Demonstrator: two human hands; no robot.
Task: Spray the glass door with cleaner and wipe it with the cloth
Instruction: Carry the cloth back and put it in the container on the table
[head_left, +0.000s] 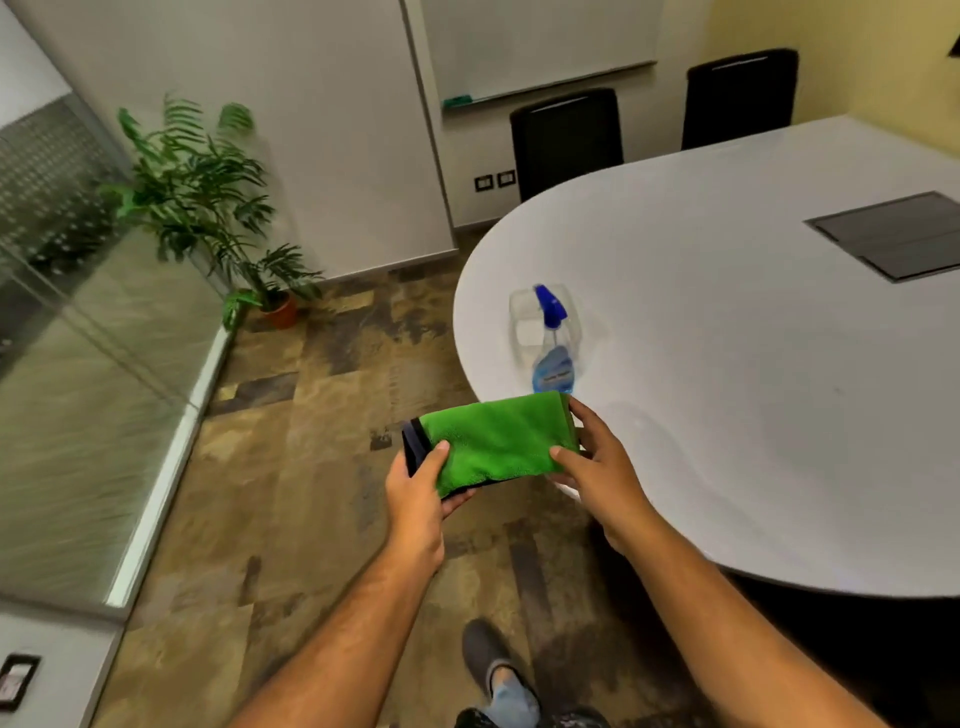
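Observation:
A folded green cloth (498, 439) with a dark edge is held flat between both hands, just off the near rim of the white table (727, 364). My left hand (418, 493) grips its left end, thumb on top. My right hand (597, 462) grips its right end. A spray bottle (553, 345) with a blue trigger head and blue label stands on the table just beyond the cloth. The glass wall with its door (93, 364) runs along the left side, partly frosted.
A clear plastic container (530, 327) stands behind the bottle. A potted plant (208, 208) sits in the far left corner by the glass. Two black chairs (566, 140) stand behind the table. A grey panel (893, 234) is set into the tabletop. My foot (488, 660) is on the patterned floor.

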